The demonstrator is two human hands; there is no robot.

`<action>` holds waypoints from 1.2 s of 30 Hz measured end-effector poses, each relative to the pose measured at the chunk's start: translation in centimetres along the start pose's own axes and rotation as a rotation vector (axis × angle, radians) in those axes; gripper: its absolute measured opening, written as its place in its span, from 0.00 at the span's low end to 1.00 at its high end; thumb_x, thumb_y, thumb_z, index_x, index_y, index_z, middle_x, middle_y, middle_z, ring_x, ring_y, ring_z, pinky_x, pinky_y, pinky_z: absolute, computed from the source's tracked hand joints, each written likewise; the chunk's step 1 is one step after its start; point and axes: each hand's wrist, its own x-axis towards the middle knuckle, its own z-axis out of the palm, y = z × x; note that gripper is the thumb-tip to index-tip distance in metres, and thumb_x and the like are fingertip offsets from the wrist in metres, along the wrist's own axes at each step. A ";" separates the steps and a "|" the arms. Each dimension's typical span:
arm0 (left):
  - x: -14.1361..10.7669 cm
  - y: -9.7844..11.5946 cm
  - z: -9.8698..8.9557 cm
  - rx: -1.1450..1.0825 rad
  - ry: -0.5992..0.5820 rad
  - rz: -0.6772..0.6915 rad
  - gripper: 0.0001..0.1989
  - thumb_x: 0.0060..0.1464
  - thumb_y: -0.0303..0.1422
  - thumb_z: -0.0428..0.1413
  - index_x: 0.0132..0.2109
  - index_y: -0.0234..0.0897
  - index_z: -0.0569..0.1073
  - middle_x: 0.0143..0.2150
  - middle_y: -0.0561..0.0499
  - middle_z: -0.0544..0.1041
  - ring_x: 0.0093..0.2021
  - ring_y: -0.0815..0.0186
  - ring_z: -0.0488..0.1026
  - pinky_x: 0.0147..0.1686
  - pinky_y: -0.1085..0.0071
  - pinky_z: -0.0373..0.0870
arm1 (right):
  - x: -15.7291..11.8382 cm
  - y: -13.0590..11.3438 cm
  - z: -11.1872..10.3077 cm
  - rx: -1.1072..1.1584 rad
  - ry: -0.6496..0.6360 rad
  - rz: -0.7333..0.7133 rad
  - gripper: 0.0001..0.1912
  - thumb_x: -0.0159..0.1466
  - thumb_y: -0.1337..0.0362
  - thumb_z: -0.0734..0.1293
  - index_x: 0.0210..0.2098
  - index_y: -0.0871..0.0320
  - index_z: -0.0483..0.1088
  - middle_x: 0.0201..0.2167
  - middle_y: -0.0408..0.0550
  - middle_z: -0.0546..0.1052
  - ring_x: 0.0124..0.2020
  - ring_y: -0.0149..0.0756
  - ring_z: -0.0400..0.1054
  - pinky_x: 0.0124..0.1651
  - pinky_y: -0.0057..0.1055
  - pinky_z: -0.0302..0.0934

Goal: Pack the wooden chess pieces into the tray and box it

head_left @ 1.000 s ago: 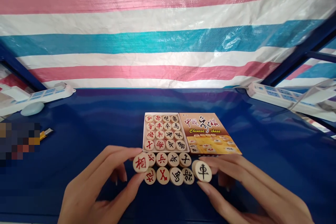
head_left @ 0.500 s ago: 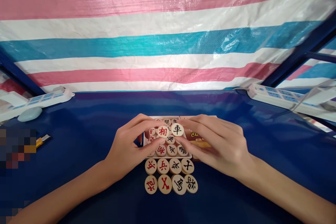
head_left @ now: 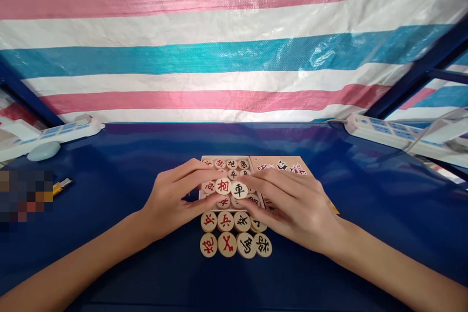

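A striped sheet fills the upper frame behind a blue table. At centre, the left hand is nearly closed, thumb and fingers pinching a red-marked piece; the right hand grips a black-marked piece likewise. Both are side by side over the open box; contact with the boxed pieces cannot be confirmed. The printed lid, right of centre, is partly covered by the right hand. Two rows of loose pieces sit at lower centre, just below the box
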 end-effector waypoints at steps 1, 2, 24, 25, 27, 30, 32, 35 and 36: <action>0.0 0.1 0.0 0.001 0.006 -0.001 0.13 0.58 0.28 0.61 0.51 0.40 0.76 0.41 0.50 0.78 0.31 0.73 0.71 0.32 0.76 0.74 | 0.0 -0.1 0.0 0.012 -0.009 0.004 0.18 0.66 0.64 0.69 0.55 0.58 0.69 0.40 0.48 0.78 0.41 0.37 0.74 0.43 0.34 0.70; 0.0 0.1 0.0 0.000 0.013 -0.003 0.13 0.58 0.27 0.61 0.50 0.40 0.76 0.41 0.50 0.78 0.30 0.74 0.70 0.30 0.76 0.73 | 0.0 -0.1 0.0 0.024 -0.010 0.010 0.19 0.66 0.65 0.69 0.55 0.58 0.69 0.40 0.48 0.78 0.42 0.37 0.74 0.43 0.34 0.70; -0.3 0.3 0.3 -0.046 0.017 0.012 0.13 0.57 0.29 0.62 0.50 0.40 0.76 0.42 0.50 0.80 0.35 0.70 0.77 0.38 0.74 0.79 | 0.2 -0.3 -0.3 0.140 0.041 0.080 0.16 0.64 0.62 0.71 0.51 0.56 0.69 0.35 0.42 0.78 0.37 0.31 0.74 0.38 0.28 0.69; -0.4 0.4 0.3 -0.051 0.018 0.008 0.13 0.57 0.28 0.62 0.50 0.40 0.76 0.42 0.50 0.80 0.35 0.71 0.76 0.38 0.74 0.79 | 0.2 -0.3 -0.3 0.139 0.039 0.083 0.17 0.64 0.62 0.71 0.50 0.56 0.69 0.35 0.42 0.78 0.36 0.31 0.74 0.37 0.28 0.68; -0.4 0.5 0.2 -0.063 0.022 0.005 0.13 0.57 0.28 0.63 0.50 0.40 0.76 0.41 0.50 0.79 0.35 0.71 0.76 0.37 0.75 0.78 | 0.1 -0.3 -0.2 0.143 0.034 0.085 0.16 0.63 0.62 0.72 0.50 0.56 0.70 0.35 0.43 0.78 0.37 0.32 0.74 0.37 0.29 0.68; -0.5 0.5 0.2 -0.075 0.019 0.000 0.15 0.56 0.28 0.63 0.50 0.40 0.76 0.41 0.51 0.79 0.35 0.71 0.75 0.34 0.76 0.76 | 0.0 -0.3 -0.2 0.160 0.032 0.081 0.16 0.63 0.62 0.72 0.49 0.56 0.70 0.37 0.44 0.78 0.39 0.34 0.74 0.38 0.30 0.68; -0.5 0.5 0.2 -0.091 0.014 -0.005 0.15 0.55 0.27 0.64 0.50 0.40 0.76 0.41 0.51 0.79 0.33 0.72 0.74 0.31 0.77 0.74 | 0.0 -0.3 -0.2 0.171 0.024 0.084 0.16 0.62 0.62 0.73 0.49 0.56 0.70 0.36 0.44 0.78 0.38 0.34 0.74 0.38 0.30 0.67; -0.5 0.2 0.2 -0.142 0.000 -0.041 0.15 0.54 0.27 0.65 0.50 0.39 0.76 0.40 0.51 0.78 0.28 0.75 0.70 0.27 0.78 0.71 | 0.1 -0.3 -0.3 0.172 0.015 0.083 0.16 0.63 0.62 0.72 0.49 0.56 0.69 0.37 0.44 0.78 0.38 0.34 0.74 0.37 0.31 0.67; -0.5 0.2 0.2 -0.157 -0.007 -0.058 0.15 0.54 0.27 0.65 0.49 0.39 0.76 0.40 0.51 0.78 0.27 0.75 0.69 0.26 0.78 0.70 | 0.1 -0.3 -0.3 0.171 0.016 0.077 0.15 0.63 0.62 0.72 0.49 0.56 0.69 0.37 0.44 0.78 0.38 0.34 0.74 0.37 0.31 0.66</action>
